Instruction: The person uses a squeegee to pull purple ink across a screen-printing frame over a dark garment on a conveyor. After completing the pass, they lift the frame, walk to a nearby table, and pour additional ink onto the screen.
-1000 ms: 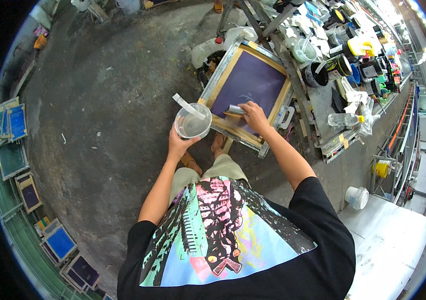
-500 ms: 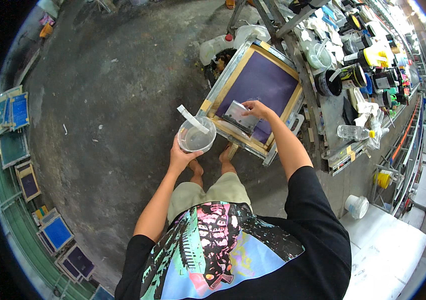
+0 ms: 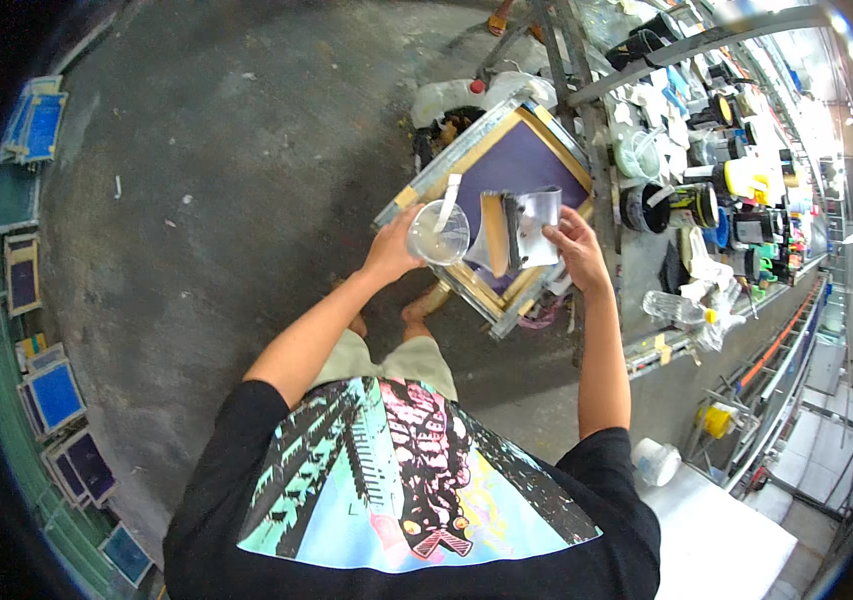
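My left hand (image 3: 392, 248) is wrapped round the side of a clear round plastic tub (image 3: 436, 238). A white flat strip (image 3: 450, 192) leans out over the tub's far rim. In my right hand (image 3: 578, 248) is a squeegee (image 3: 537, 228) with a shiny metal holder and a tan blade edge facing left. Fingers and thumb pinch the holder at its right side. Both things are held above a printing screen (image 3: 534, 160), a purple mesh in a frame edged with tan tape. The squeegee hides part of the mesh.
At right stands a cluttered bench with ink pots (image 3: 645, 208), a clear bottle (image 3: 674, 307) and rags. A whitish jug with a red cap (image 3: 443, 102) is behind the screen. Framed screens (image 3: 54, 394) lean along the left wall. A white bucket (image 3: 655, 462) sits lower right.
My right hand has raised and turned the squeegee, swinging it to the right. The tub has moved slightly up and right, nearer the squeegee. The whole view has turned a little.
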